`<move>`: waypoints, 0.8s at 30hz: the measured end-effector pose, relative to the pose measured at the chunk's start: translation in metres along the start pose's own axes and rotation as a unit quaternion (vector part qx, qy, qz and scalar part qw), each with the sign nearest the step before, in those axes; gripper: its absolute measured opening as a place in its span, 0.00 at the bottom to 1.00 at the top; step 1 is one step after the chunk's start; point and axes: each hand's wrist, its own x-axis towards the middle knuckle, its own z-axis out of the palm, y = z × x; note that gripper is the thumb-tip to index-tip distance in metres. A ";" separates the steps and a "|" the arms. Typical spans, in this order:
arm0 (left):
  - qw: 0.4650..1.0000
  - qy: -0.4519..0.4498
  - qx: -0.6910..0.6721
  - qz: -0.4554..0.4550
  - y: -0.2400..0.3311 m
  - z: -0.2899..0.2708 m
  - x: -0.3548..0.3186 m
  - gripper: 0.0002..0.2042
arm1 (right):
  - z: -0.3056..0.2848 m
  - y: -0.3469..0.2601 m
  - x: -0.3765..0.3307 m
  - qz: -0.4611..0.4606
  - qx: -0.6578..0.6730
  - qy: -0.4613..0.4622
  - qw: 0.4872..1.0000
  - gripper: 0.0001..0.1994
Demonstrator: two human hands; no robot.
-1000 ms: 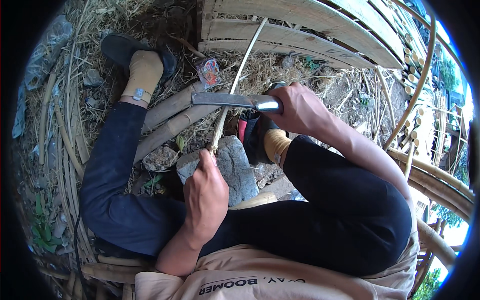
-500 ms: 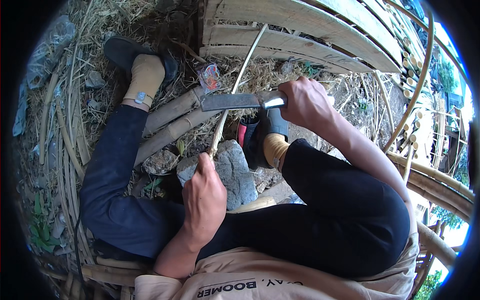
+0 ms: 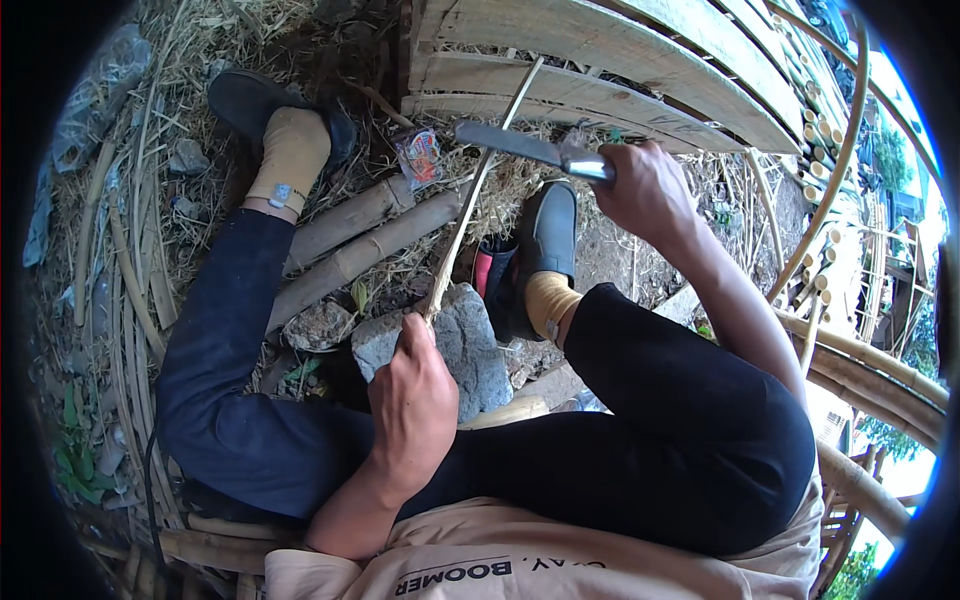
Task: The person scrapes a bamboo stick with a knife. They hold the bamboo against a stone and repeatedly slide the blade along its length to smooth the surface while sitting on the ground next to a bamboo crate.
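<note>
From my end, the head view showed both hands full. The left hand (image 3: 413, 400) was closed in a fist around the lower end of a pale strip (image 3: 466, 215), above the near side of a grey stone (image 3: 475, 350). The strip slanted up and to the right from that fist, past the stone's far edge, its far end in front of the lower slats of the crate (image 3: 580, 35). The right hand (image 3: 650, 195) was wrapped round the handle of a knife (image 3: 510, 142), whose blade crossed the strip's upper part near the crate's bottom edge; I could not tell whether the two touched. Two poles (image 3: 370, 245) lay on the ground left of the strip, and a shoe (image 3: 548, 235) stood to its right.

I judged the strip light and fairly stiff, with some spring along its length. Just beyond the fist it looked rough and frayed, so I expected splinters there and a dry, not slippery, grip. Its lower end seemed the right hold, well clear of the blade. The knife looked heavier, best gripped behind its shiny collar.
</note>
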 end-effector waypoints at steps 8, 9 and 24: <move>1.000 0.006 0.026 -0.001 0.001 0.003 -0.002 0.06 | 0.011 -0.037 -0.017 -0.079 0.076 -0.081 0.991 0.08; 1.000 0.004 0.028 -0.004 0.001 0.003 -0.002 0.06 | 0.013 -0.037 -0.017 -0.076 0.074 -0.076 0.991 0.08; 1.000 -0.008 0.015 -0.008 -0.002 0.000 -0.001 0.06 | 0.006 -0.011 0.007 0.005 -0.014 0.008 1.000 0.06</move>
